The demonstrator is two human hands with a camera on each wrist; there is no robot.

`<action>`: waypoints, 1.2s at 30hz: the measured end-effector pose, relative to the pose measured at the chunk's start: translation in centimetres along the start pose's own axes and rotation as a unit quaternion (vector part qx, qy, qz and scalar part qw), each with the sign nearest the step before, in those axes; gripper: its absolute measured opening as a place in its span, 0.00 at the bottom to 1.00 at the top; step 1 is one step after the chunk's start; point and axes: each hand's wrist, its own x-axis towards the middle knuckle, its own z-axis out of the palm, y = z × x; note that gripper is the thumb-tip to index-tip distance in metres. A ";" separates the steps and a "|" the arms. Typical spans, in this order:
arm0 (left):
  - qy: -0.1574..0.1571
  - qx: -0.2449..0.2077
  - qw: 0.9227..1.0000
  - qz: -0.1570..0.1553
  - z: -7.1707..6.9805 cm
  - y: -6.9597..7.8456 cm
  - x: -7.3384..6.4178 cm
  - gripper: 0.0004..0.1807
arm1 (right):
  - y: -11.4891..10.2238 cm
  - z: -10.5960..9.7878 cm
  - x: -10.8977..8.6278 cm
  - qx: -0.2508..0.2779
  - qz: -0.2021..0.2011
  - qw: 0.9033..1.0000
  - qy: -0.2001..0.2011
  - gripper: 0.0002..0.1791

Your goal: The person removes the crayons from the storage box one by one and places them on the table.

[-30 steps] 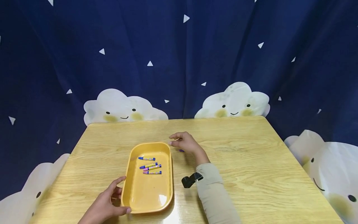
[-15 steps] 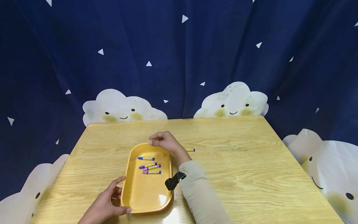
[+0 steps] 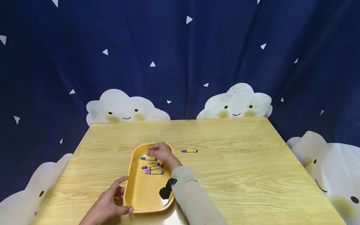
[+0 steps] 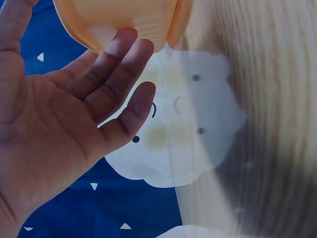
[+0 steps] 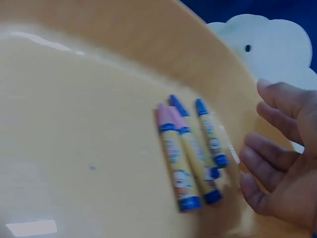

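Observation:
A yellow tray point(image 3: 146, 193) lies on the table. Inside it are two blue crayons, the farther one point(image 3: 149, 159) apart from the other point(image 3: 150, 166), and two pink crayons point(image 3: 154, 172); the nearer blue one touches or overlaps a pink one. My right hand point(image 3: 161, 152) is over the tray's far end, just beyond the farther blue crayon. Its fingers bend loosely, with nothing visible between them in the right wrist view. My left hand point(image 3: 108, 200) rests against the tray's left side, index finger at the left rim and thumb at the near corner; its fingers are spread.
A purple crayon point(image 3: 189, 151) lies on the wooden table point(image 3: 239, 175) right of the tray. Behind the table hangs a dark blue curtain point(image 3: 135, 40) with white clouds and triangles. A black wrist device point(image 3: 166, 190) sits on my right wrist.
My right hand has gone left from beside the purple crayon, across the tray's far rim, then down nearer the tray. The purple crayon is now fully uncovered. My left hand stays at the tray.

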 end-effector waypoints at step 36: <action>0.007 0.002 1.000 0.009 0.2 -0.2 -0.1 0.53 | 1.6 2.9 0.0 -0.281 0.044 0.946 0.154 0.07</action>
